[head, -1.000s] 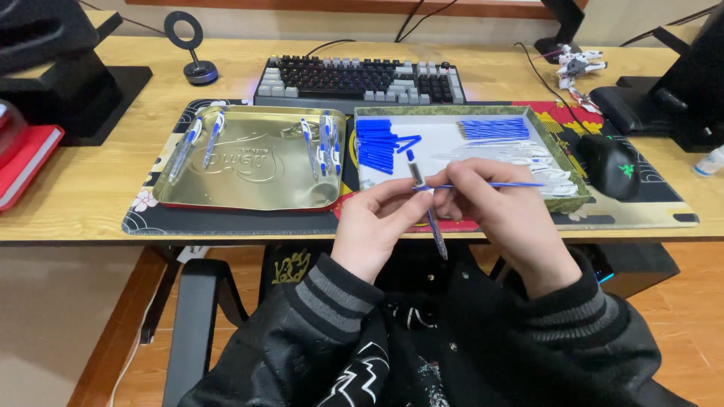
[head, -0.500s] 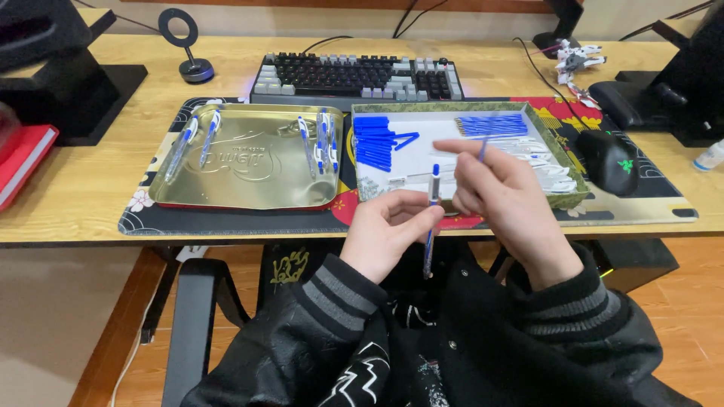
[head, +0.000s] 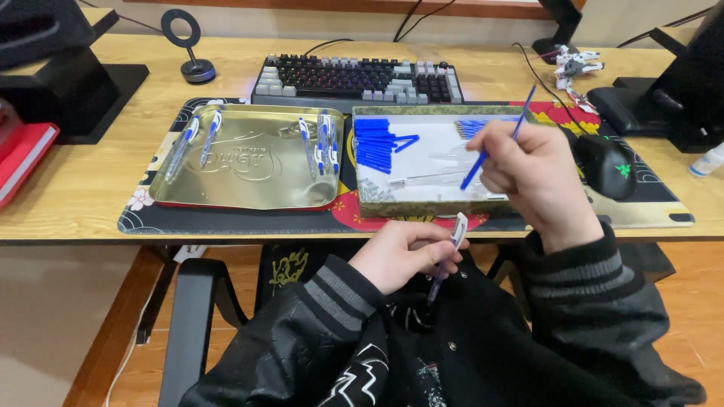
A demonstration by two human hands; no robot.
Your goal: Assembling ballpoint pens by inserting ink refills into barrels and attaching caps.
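My left hand holds a clear pen barrel upright below the desk edge, over my lap. My right hand is raised over the right side of a shallow box and pinches a thin blue refill, tilted up to the right. The box holds blue caps, more blue refills and clear barrels. To its left lies a gold metal tray with several assembled blue and white pens in it.
A keyboard lies behind the tray and box. A black mouse sits right of the box on a patterned desk mat. A monitor stand and a red book are at the left; a chair arm is below.
My hands have come apart. The right hand rose with the blue refill to above the box, and the left hand dropped with the barrel below the desk edge.
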